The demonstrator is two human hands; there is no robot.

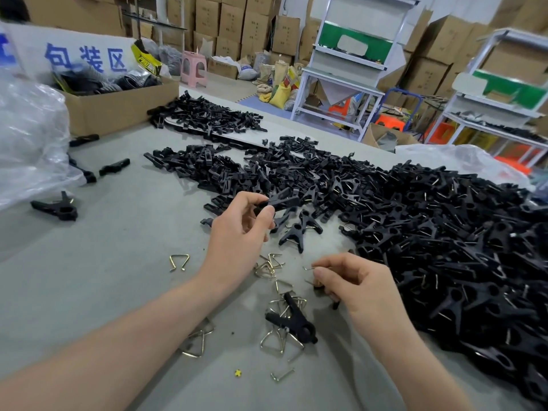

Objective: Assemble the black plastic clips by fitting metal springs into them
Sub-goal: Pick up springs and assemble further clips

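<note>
My left hand (237,232) pinches a black clip half (281,200) between thumb and fingers, just above the table by the pile of loose clip halves (237,170). My right hand (353,280) holds a thin metal spring (308,267) at its fingertips, low over the table. Several bent metal springs (278,339) lie scattered between my forearms, one apart at the left (178,261). An assembled black clip (292,320) rests on those springs. A large heap of assembled clips (462,247) fills the right side.
A cardboard box (118,105) of black parts stands at the back left beside a clear plastic bag (26,137). Another pile of clip halves (204,115) lies farther back. Single clips (57,206) lie at the left. The grey table (103,262) ends at the far edge; shelves and cartons stand beyond.
</note>
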